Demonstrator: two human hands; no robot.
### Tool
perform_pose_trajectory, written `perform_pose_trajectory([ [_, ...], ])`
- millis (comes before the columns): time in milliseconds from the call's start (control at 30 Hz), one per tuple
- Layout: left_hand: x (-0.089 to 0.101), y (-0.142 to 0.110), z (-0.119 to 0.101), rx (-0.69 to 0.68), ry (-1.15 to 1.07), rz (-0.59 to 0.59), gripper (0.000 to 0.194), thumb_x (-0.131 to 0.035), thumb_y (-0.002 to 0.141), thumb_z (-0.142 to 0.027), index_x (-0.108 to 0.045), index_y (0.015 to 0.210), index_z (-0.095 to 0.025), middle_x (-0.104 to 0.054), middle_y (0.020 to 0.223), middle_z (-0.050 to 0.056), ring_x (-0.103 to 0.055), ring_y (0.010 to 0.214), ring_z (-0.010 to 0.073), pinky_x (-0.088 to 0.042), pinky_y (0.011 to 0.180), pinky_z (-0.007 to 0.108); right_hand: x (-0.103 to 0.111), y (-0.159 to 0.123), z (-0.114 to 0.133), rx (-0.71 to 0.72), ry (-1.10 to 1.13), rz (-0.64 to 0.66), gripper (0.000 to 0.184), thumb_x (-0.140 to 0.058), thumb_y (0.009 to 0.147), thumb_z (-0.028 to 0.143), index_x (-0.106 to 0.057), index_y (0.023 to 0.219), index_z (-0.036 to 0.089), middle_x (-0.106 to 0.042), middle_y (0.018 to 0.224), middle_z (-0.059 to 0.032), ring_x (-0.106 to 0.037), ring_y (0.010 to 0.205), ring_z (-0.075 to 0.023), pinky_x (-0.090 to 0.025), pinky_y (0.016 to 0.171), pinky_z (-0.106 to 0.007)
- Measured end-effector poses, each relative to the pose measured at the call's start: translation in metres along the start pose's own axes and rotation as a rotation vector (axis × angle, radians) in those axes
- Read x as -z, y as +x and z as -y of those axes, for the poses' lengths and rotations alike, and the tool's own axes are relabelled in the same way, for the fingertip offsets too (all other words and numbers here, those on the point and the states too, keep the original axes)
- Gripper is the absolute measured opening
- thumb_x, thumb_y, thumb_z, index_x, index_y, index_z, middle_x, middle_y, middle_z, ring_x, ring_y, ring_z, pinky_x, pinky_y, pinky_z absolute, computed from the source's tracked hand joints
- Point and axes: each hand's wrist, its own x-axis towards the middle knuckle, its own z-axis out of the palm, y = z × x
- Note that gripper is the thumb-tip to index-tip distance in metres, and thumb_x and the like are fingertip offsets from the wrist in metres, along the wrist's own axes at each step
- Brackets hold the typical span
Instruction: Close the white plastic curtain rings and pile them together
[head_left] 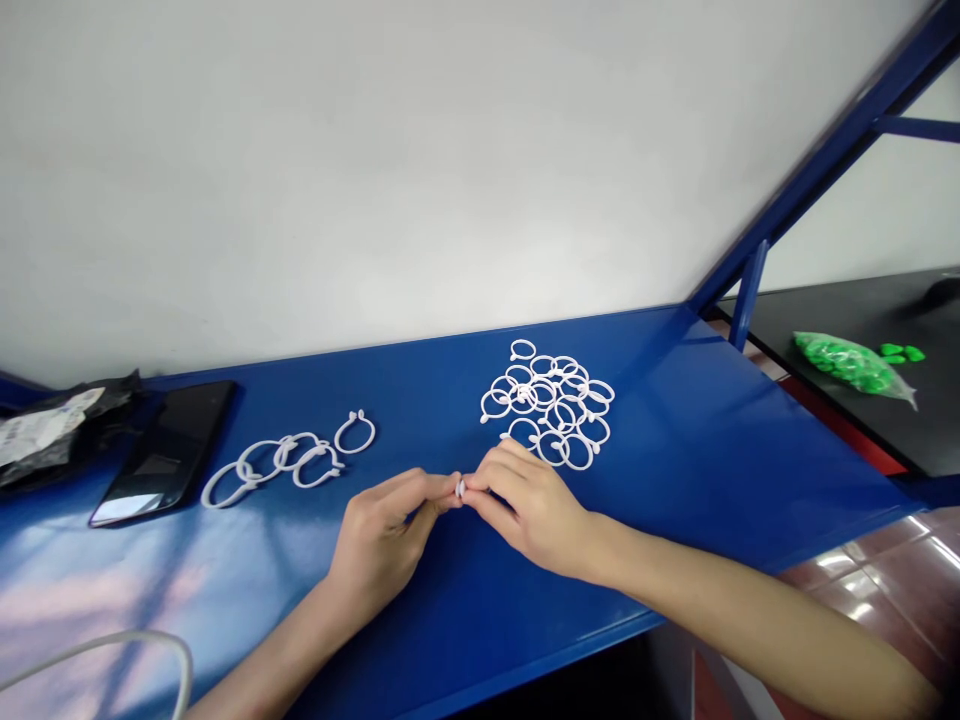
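Observation:
My left hand [386, 535] and my right hand [525, 505] meet over the blue table [675, 450], fingertips pinched together on a small white plastic ring [460, 489]; only its tip shows between the fingers. Just beyond my right hand lies a heap of several white rings [551, 405]. To the left of my left hand a row of several more white rings [292, 460] lies spread out on the table.
A black phone [165, 450] lies at the left, beside a dark plastic bag [52, 430]. A white cable [112, 645] curls at the bottom left. A bag of green pieces [847, 362] sits on a black table at the right. Blue frame bars [810, 170] rise at the right.

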Motion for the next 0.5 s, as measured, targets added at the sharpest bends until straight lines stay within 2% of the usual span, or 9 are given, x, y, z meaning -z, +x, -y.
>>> perform_pose_trajectory([
  [167,-0.003,-0.001,0.006,-0.32,0.069,-0.05,0.027,-0.056,0.093,0.001,-0.069,0.104,-0.02,-0.075,0.077,-0.003,-0.068,0.064,0.0077,-0.053,0.061,0.015,0.004,-0.002,0.0,0.11,-0.132,0.08,0.028,-0.044,0.109,0.023,-0.068,0.094,0.016,-0.068,0.085,-0.0063,-0.054,0.081,-0.0183,-0.051,0.074,-0.031],
  [267,0.002,0.001,0.008,-0.389,0.119,-0.017,0.024,-0.057,0.094,0.0,-0.067,0.107,-0.019,-0.077,0.085,-0.001,-0.069,0.07,0.008,-0.054,0.067,0.016,0.007,0.002,0.002,0.133,-0.12,0.068,0.025,-0.048,0.108,0.023,-0.068,0.095,0.015,-0.07,0.087,-0.0057,-0.055,0.082,-0.0173,-0.051,0.077,-0.029],
  [333,0.01,0.006,0.01,-0.394,0.231,-0.007,0.018,-0.063,0.095,-0.009,-0.068,0.11,-0.019,-0.079,0.094,0.002,-0.071,0.077,0.0108,-0.056,0.075,0.02,0.014,0.009,0.001,0.135,-0.117,0.013,0.021,-0.052,0.107,0.026,-0.068,0.097,0.017,-0.071,0.089,-0.0045,-0.057,0.084,-0.017,-0.051,0.08,-0.03],
  [400,0.021,0.012,0.017,-0.342,0.445,-0.061,0.02,-0.068,0.095,-0.021,-0.069,0.115,-0.018,-0.079,0.099,0.005,-0.072,0.085,0.017,-0.056,0.084,0.029,0.025,0.018,-0.009,0.115,-0.161,-0.076,0.017,-0.057,0.105,0.028,-0.069,0.098,0.019,-0.073,0.09,-0.0035,-0.059,0.086,-0.0182,-0.05,0.084,-0.033],
  [500,0.035,0.02,0.036,-0.122,0.79,-0.14,0.03,-0.061,0.099,-0.036,-0.07,0.116,-0.013,-0.077,0.1,0.011,-0.07,0.092,0.0279,-0.054,0.086,0.041,0.047,0.034,-0.04,-0.039,-0.3,-0.191,0.011,-0.063,0.101,0.026,-0.07,0.096,0.02,-0.074,0.091,-0.0045,-0.059,0.09,-0.0223,-0.049,0.087,-0.038],
])
